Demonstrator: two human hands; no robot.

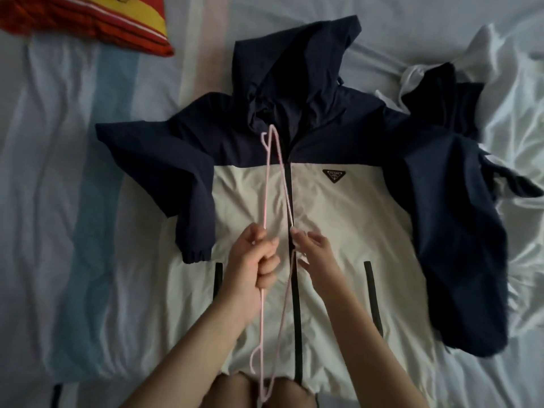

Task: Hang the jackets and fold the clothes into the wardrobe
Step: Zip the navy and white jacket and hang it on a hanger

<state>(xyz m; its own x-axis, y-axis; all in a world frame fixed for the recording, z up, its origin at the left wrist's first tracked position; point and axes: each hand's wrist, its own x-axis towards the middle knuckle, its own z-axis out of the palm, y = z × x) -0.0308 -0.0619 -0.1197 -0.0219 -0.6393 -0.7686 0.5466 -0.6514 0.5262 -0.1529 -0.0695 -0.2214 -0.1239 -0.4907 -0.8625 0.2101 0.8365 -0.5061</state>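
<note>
I see the navy and white jacket (338, 219) spread flat, zipped front up, in the middle of the bed (59, 172), with its hood towards the far edge. My left hand (253, 260) is curled round one wire of a pink hanger (266, 184) held over the zip. My right hand (315, 248) pinches the other wire. A red and yellow cloth (88, 19) lies in the far left corner.

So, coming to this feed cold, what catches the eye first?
A navy-and-white hooded jacket lies spread flat, front up, across the middle of the bed. Over its zip, the left hand and right hand hold a thin pink hanger edge-on. A red-and-yellow striped cloth sits top left.
</note>
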